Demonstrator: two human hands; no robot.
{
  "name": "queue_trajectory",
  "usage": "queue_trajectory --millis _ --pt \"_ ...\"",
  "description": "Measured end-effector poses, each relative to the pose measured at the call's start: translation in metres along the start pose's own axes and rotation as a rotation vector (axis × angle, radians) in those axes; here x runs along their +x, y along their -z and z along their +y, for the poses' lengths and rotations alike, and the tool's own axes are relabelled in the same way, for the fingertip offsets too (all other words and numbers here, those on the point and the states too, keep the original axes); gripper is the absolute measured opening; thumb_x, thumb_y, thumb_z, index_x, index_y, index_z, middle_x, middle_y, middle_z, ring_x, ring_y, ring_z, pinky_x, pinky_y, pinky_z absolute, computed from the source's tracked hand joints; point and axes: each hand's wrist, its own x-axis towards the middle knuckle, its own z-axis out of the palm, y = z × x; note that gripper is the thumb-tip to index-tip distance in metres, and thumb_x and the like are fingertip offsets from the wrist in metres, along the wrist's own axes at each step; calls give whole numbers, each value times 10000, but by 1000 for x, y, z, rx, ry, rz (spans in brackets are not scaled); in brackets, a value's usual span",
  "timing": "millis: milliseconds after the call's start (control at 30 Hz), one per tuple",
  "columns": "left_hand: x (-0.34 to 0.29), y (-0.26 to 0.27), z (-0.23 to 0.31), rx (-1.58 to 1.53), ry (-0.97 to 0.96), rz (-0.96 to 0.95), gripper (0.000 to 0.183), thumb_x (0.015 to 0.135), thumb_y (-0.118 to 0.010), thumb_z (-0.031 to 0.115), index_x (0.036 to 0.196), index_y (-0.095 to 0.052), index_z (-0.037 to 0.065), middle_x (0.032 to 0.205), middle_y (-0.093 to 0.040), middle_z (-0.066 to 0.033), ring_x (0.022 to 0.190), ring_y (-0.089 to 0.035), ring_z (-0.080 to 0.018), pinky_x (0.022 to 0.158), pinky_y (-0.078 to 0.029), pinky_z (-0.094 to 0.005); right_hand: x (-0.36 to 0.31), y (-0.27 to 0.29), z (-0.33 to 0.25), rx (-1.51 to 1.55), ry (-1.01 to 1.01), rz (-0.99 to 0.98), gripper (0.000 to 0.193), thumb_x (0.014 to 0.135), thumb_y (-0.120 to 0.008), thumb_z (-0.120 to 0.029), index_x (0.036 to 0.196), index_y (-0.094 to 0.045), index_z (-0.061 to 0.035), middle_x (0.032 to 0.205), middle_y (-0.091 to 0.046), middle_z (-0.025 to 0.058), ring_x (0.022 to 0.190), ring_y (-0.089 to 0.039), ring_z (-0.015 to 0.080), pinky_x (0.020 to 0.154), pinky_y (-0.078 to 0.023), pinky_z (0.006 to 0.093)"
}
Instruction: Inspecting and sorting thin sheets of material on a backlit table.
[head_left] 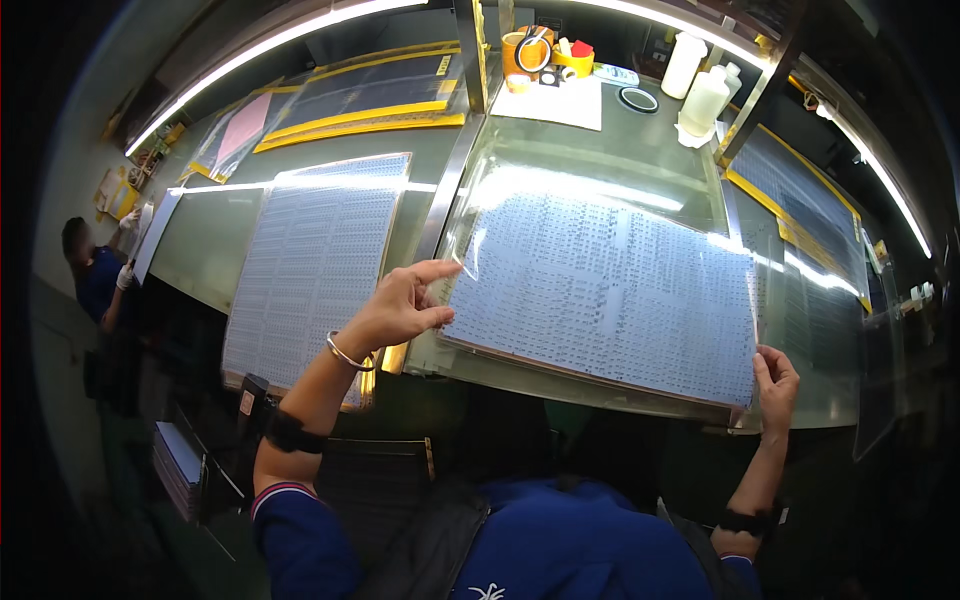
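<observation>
In front of me a large blue panel (600, 300) covered in rows of small dark marks lies flat on a glass-topped bench (640, 150). Clear film with bright glare shows around its upper left. My left hand (400, 305) is at the panel's left edge, index finger stretched out and thumb apart, fingertips by the film. At the right edge, near the front corner, my right hand (777, 388) pinches a rim between thumb and fingers. Whether it grips panel, film or both, I cannot tell. A second patterned panel (310, 270) rests on the left of a metal divider.
Dark sheets with yellow borders (360, 100) lie at the back left and right (800, 200). Tape rolls (527, 52), a white sheet (550, 103) and bottles (705, 100) stand at the back. A metal post (470, 60) rises there. A co-worker (95, 270) holds a panel far left.
</observation>
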Motion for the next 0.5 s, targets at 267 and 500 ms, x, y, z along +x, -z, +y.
queue_trajectory --millis 267,500 --pt "6 -3 -28 384 -165 15 592 715 -651 92 1272 -451 104 1372 -360 -82 1329 -190 -268 1087 -134 -411 10 -9 23 -49 13 117 199 860 -554 -92 1005 -598 37 876 -617 56 785 -558 98 729 -450 228" --pt "6 -2 -38 374 -182 -57 669 713 -673 276 1312 -403 151 1415 -282 -71 1354 -96 -269 1089 9 -435 11 -10 38 -5 58 164 204 870 -545 -96 1015 -594 39 900 -615 60 805 -554 94 745 -444 222"
